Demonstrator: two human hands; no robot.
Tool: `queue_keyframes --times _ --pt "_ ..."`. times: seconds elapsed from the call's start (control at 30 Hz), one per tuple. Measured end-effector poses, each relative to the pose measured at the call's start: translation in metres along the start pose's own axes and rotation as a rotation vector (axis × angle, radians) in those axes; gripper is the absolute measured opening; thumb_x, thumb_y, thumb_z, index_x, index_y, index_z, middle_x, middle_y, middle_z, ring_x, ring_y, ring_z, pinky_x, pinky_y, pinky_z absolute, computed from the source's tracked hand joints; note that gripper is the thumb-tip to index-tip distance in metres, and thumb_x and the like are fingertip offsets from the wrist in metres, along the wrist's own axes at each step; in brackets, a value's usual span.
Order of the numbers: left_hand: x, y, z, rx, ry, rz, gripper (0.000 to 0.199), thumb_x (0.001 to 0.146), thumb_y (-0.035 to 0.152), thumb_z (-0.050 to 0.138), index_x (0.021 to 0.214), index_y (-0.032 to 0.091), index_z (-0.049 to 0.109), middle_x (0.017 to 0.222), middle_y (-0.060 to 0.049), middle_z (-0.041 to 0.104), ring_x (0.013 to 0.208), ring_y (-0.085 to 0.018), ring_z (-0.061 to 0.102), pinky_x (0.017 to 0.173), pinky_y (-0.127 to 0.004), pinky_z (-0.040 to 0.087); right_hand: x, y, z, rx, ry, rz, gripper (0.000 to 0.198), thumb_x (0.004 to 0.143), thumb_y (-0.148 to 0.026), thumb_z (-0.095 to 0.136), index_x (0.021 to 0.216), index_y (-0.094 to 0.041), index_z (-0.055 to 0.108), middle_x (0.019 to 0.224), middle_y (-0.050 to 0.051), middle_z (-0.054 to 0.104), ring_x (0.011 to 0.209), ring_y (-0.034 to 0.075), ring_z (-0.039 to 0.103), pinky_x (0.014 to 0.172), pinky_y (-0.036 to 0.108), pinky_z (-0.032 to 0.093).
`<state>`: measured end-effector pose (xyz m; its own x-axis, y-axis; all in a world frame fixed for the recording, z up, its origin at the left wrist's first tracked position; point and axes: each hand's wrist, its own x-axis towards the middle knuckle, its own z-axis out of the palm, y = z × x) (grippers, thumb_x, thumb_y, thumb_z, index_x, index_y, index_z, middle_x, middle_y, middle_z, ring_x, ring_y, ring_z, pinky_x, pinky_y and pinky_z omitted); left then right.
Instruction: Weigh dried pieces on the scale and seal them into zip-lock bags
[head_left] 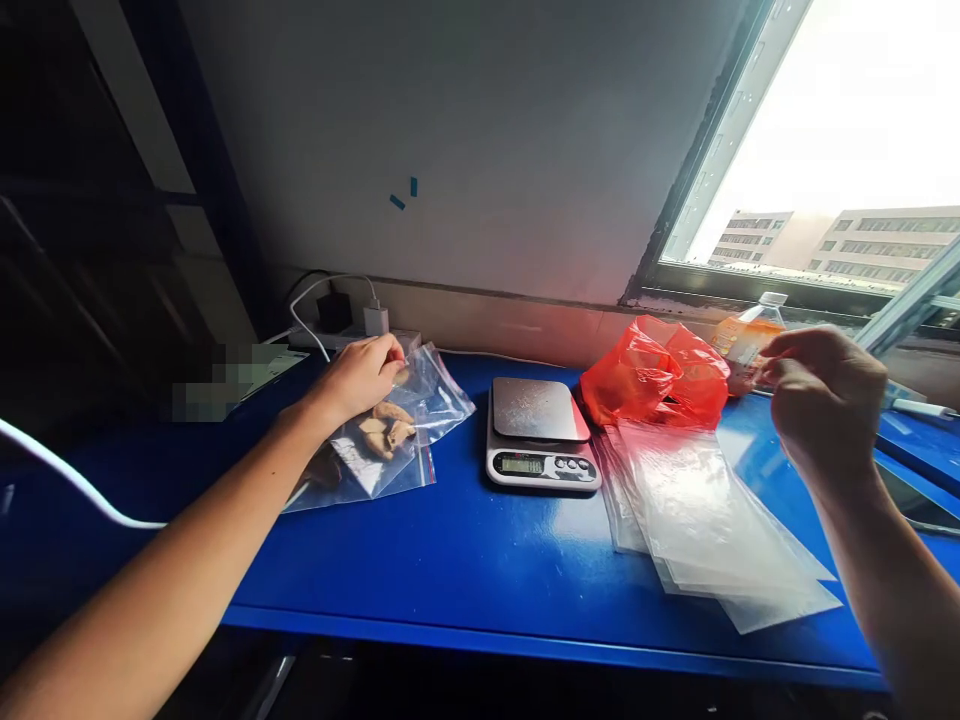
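Observation:
My left hand is over the left of the blue table, its fingers pinched at a clear zip bag. Brown dried slices show through the plastic, and another clear bag lies beneath. My right hand is raised at the right with curled fingers, in front of a bottle with an orange label. Whether those fingers hold anything is hidden. Between the hands stands a kitchen scale with a bare metal plate and a lit display. Flat clear bags lie right of it.
A crumpled red plastic bag sits behind the flat bags. White cables and a charger are by the wall at the back left. A window frame rises at the right. The table's front edge runs across below.

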<state>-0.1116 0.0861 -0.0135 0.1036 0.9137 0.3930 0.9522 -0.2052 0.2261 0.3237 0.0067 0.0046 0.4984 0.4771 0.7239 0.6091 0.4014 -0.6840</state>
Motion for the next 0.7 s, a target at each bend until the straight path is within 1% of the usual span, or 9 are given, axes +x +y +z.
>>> queue_keyframes --times 0.03,0.13,0.2,0.23,0.33,0.4,0.47,0.53,0.7 --pt "-0.003 0.005 -0.004 -0.054 0.078 0.047 0.015 0.088 0.027 0.044 0.093 0.022 0.057 0.095 -0.005 0.071 0.089 -0.02 0.066 0.076 -0.028 0.046 -0.005 -0.014 0.004 0.03 0.002 -0.063 0.018 0.061 -0.004 0.051 0.064 -0.019 0.06 0.061 0.001 0.055 0.057 0.012 0.051 0.058 0.032 0.038" --pt "-0.016 0.027 -0.013 -0.296 0.317 0.198 0.011 0.092 0.026 0.043 0.095 0.021 0.051 0.084 -0.002 0.068 0.079 -0.016 0.065 0.073 -0.026 0.047 -0.029 -0.061 0.017 0.102 -0.143 -0.29 0.019 0.063 -0.005 0.047 0.065 -0.02 0.058 0.065 0.0 0.056 0.062 0.013 0.053 0.06 0.032 0.039" --pt "-0.028 0.044 -0.015 -0.415 0.397 0.254 0.009 0.093 0.029 0.044 0.095 0.022 0.05 0.077 0.0 0.066 0.07 -0.014 0.063 0.069 -0.025 0.049 -0.051 -0.086 0.032 0.156 -0.313 -0.416 0.023 0.064 -0.004 0.042 0.069 -0.021 0.056 0.071 0.0 0.057 0.069 0.014 0.054 0.064 0.031 0.041" --pt "-0.034 0.053 -0.015 -0.44 0.41 0.273 0.009 0.093 0.029 0.045 0.095 0.022 0.05 0.076 0.001 0.064 0.066 -0.013 0.061 0.067 -0.025 0.049 -0.062 -0.094 0.04 0.2 -0.438 -0.419 0.025 0.064 -0.003 0.041 0.074 -0.021 0.056 0.075 0.001 0.057 0.072 0.014 0.054 0.065 0.03 0.042" --pt "-0.048 0.071 -0.01 -0.468 0.371 0.364 0.006 0.093 0.026 0.046 0.093 0.021 0.049 0.075 0.001 0.063 0.064 -0.012 0.06 0.065 -0.025 0.05 -0.091 -0.098 0.066 0.328 -0.784 -0.221 0.018 0.074 -0.009 0.046 0.085 -0.021 0.055 0.082 0.001 0.059 0.073 0.012 0.055 0.064 0.026 0.043" --pt "-0.053 0.077 -0.004 -0.478 0.306 0.433 0.006 0.093 0.024 0.045 0.093 0.021 0.049 0.077 0.001 0.063 0.067 -0.012 0.061 0.067 -0.025 0.05 -0.104 -0.088 0.076 0.396 -0.905 -0.04 0.009 0.081 -0.017 0.05 0.09 -0.02 0.053 0.08 0.0 0.058 0.07 0.011 0.053 0.062 0.025 0.042" --pt "-0.055 0.079 0.002 -0.486 0.243 0.476 0.007 0.094 0.025 0.043 0.093 0.021 0.049 0.077 0.001 0.062 0.069 -0.012 0.062 0.068 -0.025 0.051 -0.112 -0.078 0.08 0.449 -0.957 0.119 0.011 0.085 -0.026 0.053 0.094 -0.02 0.051 0.073 -0.003 0.054 0.064 0.01 0.048 0.057 0.024 0.039" --pt "-0.056 0.08 0.006 -0.493 0.212 0.504 0.008 0.094 0.025 0.043 0.093 0.021 0.049 0.077 0.001 0.062 0.069 -0.012 0.062 0.067 -0.024 0.05 -0.115 -0.072 0.078 0.496 -0.995 0.221 0.02 0.085 -0.031 0.056 0.1 -0.02 0.049 0.069 -0.005 0.051 0.059 0.009 0.044 0.053 0.024 0.035" --pt "-0.058 0.082 0.009 -0.457 0.15 0.548 0.008 0.094 0.021 0.045 0.092 0.02 0.052 0.077 0.001 0.063 0.067 -0.011 0.061 0.064 -0.023 0.048 -0.114 -0.077 0.073 0.614 -1.057 0.313 0.033 0.08 -0.029 0.061 0.108 -0.023 0.044 0.072 -0.005 0.054 0.061 0.01 0.047 0.054 0.024 0.035"
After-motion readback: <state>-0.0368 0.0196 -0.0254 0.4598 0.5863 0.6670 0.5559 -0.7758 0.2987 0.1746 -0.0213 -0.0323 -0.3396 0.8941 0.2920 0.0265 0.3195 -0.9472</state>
